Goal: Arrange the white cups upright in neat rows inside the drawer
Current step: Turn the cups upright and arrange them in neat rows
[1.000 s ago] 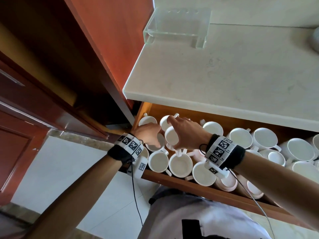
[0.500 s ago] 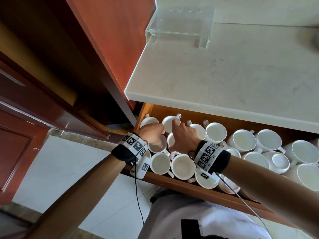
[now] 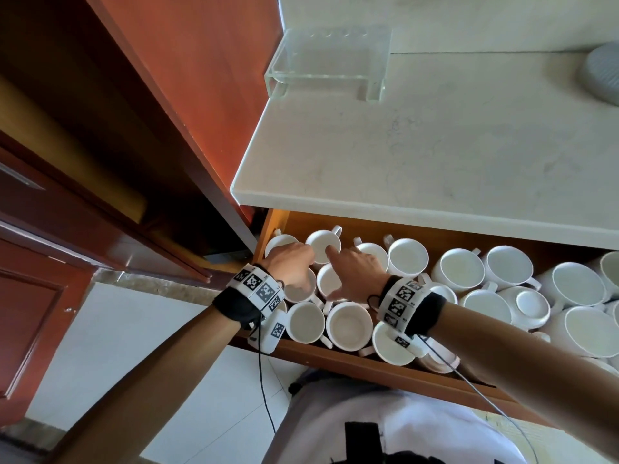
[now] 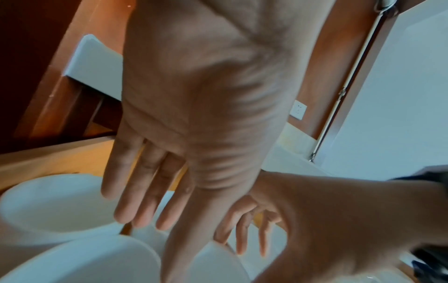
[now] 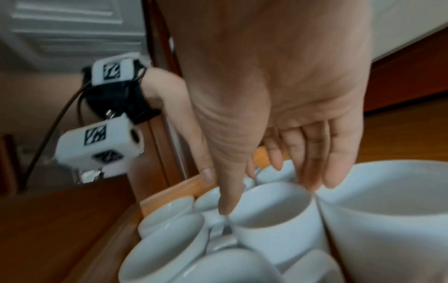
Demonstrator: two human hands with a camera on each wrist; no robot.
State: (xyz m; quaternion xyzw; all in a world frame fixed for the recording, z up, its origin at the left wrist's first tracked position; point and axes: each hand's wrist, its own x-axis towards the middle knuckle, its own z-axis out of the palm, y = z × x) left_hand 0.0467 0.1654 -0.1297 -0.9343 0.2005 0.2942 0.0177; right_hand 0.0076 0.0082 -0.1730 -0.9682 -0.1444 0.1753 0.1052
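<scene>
The open wooden drawer (image 3: 368,361) under the counter holds several white cups, most of them upright. Both hands hover over its left end. My left hand (image 3: 303,259) (image 4: 135,210) has straight fingers spread above the back-left cups (image 4: 55,203) and holds nothing. My right hand (image 3: 335,262) (image 5: 269,191) hangs over an upright cup (image 3: 330,279) (image 5: 274,216). Its thumb is by the rim and its fingers are loosely extended at the far side. Toward the right, one cup (image 3: 532,301) sits bottom-up and others (image 3: 576,289) lean.
A white stone countertop (image 3: 435,145) overhangs the back of the drawer. A clear acrylic stand (image 3: 328,61) and a grey ribbed object (image 3: 603,72) sit on it. A tall reddish wooden cabinet panel (image 3: 201,95) stands to the left.
My right hand, which held a cup raised a second ago, has lowered it among the left cups and loosened its fingers. My left hand stayed over the back-left cups.
</scene>
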